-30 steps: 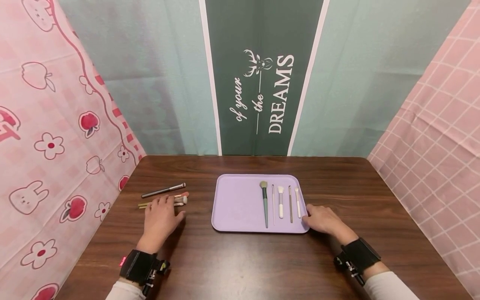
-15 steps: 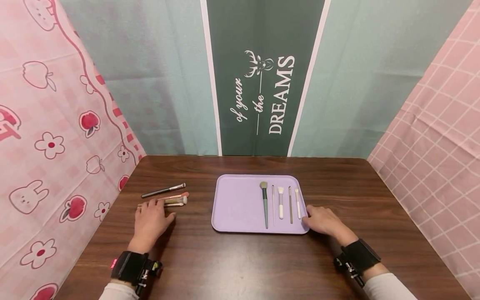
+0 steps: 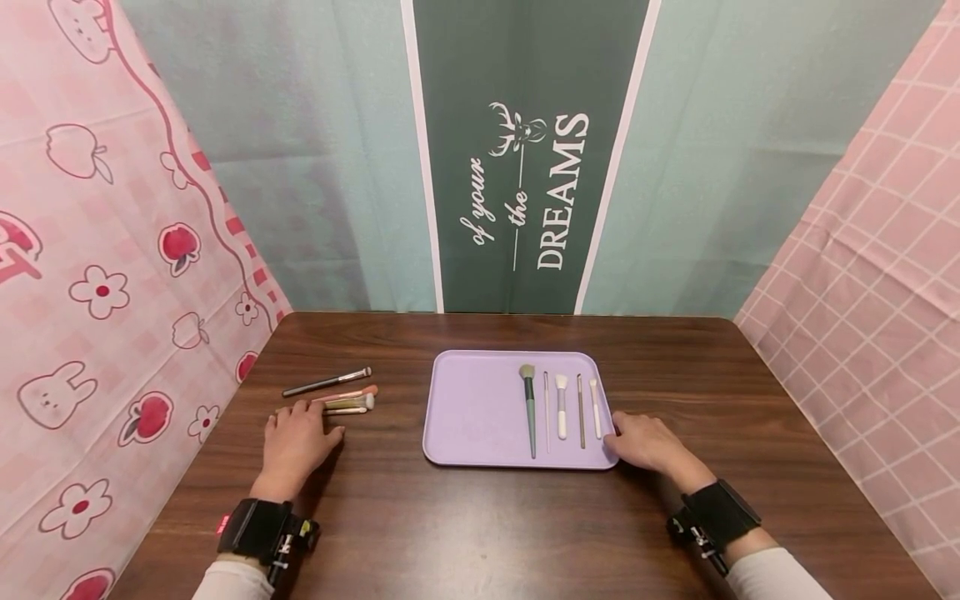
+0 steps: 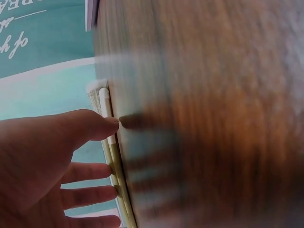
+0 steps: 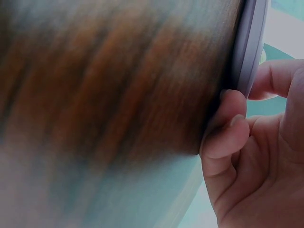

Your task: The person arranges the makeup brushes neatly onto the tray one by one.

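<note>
My left hand (image 3: 292, 442) rests over the handle ends of several makeup brushes at the left of the table. In the left wrist view its thumb and fingers are extended beside an olive-handled makeup brush (image 4: 115, 154), touching or nearly so. An orange-tipped makeup brush (image 3: 363, 392) and a pale-bristled one (image 3: 367, 401) show past the fingers; their handles are partly hidden. My right hand (image 3: 645, 439) pinches the near right corner of the lilac tray (image 3: 472, 408), thumb over the rim and fingers curled at its side.
On the tray's right half several makeup brushes lie in a row, including a green-handled one (image 3: 530, 412) and a white one (image 3: 562, 408). Beyond the left hand lies a black makeup brush (image 3: 326, 382). Curtains (image 3: 330, 167) stand behind and beside the wooden table (image 3: 480, 533).
My left hand has slid left and slightly towards me along the brushes, uncovering more of their bristle ends. The right hand and tray have stayed put.
</note>
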The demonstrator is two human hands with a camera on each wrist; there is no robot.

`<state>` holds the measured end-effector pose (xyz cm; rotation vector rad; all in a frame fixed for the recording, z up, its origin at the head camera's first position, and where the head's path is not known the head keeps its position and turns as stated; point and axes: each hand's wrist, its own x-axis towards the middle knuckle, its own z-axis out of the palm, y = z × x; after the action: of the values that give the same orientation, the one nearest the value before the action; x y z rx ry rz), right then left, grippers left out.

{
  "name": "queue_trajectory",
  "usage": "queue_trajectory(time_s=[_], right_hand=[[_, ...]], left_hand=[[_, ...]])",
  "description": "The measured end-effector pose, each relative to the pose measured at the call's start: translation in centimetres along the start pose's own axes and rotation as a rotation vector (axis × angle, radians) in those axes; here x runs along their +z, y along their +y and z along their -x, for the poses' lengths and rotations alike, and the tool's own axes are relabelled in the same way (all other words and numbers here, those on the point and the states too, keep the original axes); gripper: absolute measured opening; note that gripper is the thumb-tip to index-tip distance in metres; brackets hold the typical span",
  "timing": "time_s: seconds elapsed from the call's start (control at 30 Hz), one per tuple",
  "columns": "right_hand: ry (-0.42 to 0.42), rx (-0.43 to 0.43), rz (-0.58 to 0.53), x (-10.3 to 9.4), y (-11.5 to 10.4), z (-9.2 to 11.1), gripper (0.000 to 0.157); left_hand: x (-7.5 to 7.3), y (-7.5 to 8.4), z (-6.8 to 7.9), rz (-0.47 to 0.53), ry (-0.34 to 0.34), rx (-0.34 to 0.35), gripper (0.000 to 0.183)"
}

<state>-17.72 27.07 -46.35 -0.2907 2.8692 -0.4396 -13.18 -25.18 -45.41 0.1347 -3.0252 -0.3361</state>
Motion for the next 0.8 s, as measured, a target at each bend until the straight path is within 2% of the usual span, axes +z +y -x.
queue_trajectory(time_s=[0.37, 0.53, 0.8], right_hand=[[0.003, -0.005, -0.002, 0.0, 0.0, 0.0, 0.019], [-0.006, -0.002, -0.006, -0.1, -0.1, 0.0, 0.02], [-0.018, 0.001, -0.011, -0.1, -0.1, 0.1, 0.021]], left_hand=[[0.0, -0.4, -0.3, -0.018, -0.019, -0.002, 0.053], [0.0, -0.6, -0.4, -0.011, -0.008, 0.011, 0.043], [-0.3, -1.3, -0.7, -0.058, 0.031, 0.11, 0.018]])
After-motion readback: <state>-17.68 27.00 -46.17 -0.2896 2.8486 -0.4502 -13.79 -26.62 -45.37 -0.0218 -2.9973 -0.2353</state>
